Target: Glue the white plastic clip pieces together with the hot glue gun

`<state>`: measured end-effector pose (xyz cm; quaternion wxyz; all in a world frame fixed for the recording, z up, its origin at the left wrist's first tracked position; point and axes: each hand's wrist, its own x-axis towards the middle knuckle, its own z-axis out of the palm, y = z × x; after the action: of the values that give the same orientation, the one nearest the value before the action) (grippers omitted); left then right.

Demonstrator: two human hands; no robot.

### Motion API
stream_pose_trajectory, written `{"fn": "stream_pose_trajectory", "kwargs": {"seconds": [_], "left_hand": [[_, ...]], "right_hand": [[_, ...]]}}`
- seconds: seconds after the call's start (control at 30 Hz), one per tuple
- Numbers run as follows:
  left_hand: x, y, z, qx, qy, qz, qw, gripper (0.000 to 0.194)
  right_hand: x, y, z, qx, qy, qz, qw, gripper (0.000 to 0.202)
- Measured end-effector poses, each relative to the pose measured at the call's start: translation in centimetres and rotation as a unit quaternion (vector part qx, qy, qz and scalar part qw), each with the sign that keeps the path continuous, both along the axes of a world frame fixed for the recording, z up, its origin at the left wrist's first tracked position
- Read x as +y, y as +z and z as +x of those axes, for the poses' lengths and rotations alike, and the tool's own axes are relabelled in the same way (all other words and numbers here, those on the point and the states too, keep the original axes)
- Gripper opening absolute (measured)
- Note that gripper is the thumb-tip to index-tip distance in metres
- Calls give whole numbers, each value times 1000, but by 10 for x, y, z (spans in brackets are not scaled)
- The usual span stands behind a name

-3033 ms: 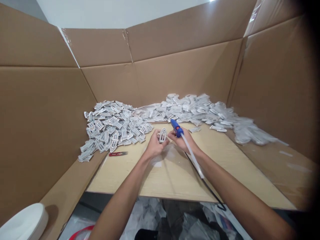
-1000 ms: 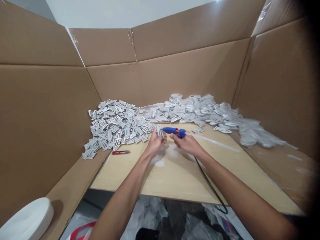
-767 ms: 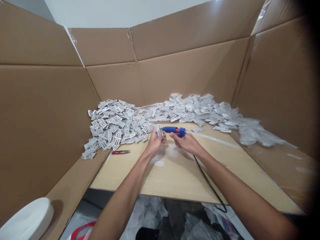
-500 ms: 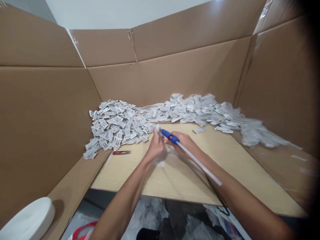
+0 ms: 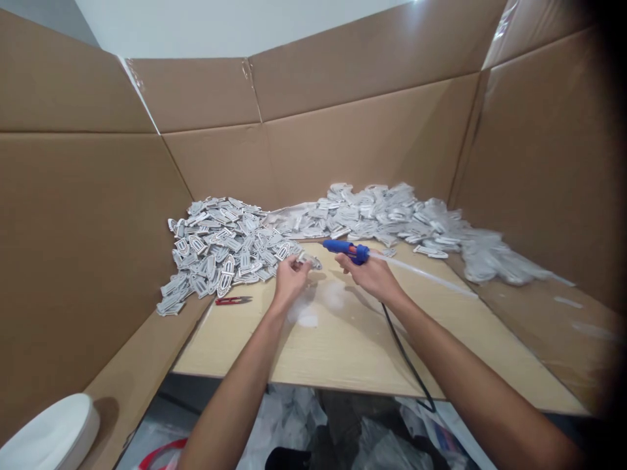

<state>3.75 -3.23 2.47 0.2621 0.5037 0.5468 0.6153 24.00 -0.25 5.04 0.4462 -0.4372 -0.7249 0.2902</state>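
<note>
My right hand (image 5: 373, 275) is wrapped round a blue hot glue gun (image 5: 347, 249), its nozzle pointing left. A long translucent glue stick (image 5: 426, 274) sticks out of the gun's back end, and a black cord (image 5: 404, 352) hangs below. Between the fingertips of my left hand (image 5: 290, 282) is a small grey-and-white flat piece (image 5: 313, 262), partly hidden by the fingers. Nozzle and piece are apart. Left of my left hand lies a heap of similar flat pieces (image 5: 230, 241), and red thread snips (image 5: 233, 301) rest in front of it.
Cardboard walls (image 5: 343, 150) enclose the pale wooden board (image 5: 353, 359). Plastic-wrapped pieces (image 5: 382, 212) are piled along the back right. A round white object (image 5: 53, 434) sits at the lower left. Plastic bags (image 5: 289, 424) lie below the board's front edge.
The glue gun has moved right, away from the piece, and turned so it lies more level. My left hand has lowered and shifted left, tilting the piece flatter.
</note>
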Motion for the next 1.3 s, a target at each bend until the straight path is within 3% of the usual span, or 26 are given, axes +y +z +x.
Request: {"fn": "stream_pose_trajectory", "kwargs": {"seconds": [0.1,0.3,0.57,0.87,1.03,1.2,1.3], "left_hand": [[2,2,0,-27,-4,4,1000,25],[-1,5,6,-69,-50,15,996,24],[-5,10,9,-50,-56,35,997,25],[-6,8,7,-32,-55,54,997,22],[-4,5,6,-24,-46,53,997,21],[-3,4,-3,18,-40,57,997,25],[-2,5,-10,24,-40,51,998,24]], "right_hand": [[-2,2,-1,18,42,-45,998,48],[-8,5,-1,13,86,-54,995,55],[-8,4,-1,-29,74,-73,994,62],[-9,2,-3,-46,64,-51,996,52],[-9,1,-8,-91,58,31,994,45],[-14,-2,-14,-185,128,154,962,30],[-19,-4,-21,-269,72,210,937,18]]}}
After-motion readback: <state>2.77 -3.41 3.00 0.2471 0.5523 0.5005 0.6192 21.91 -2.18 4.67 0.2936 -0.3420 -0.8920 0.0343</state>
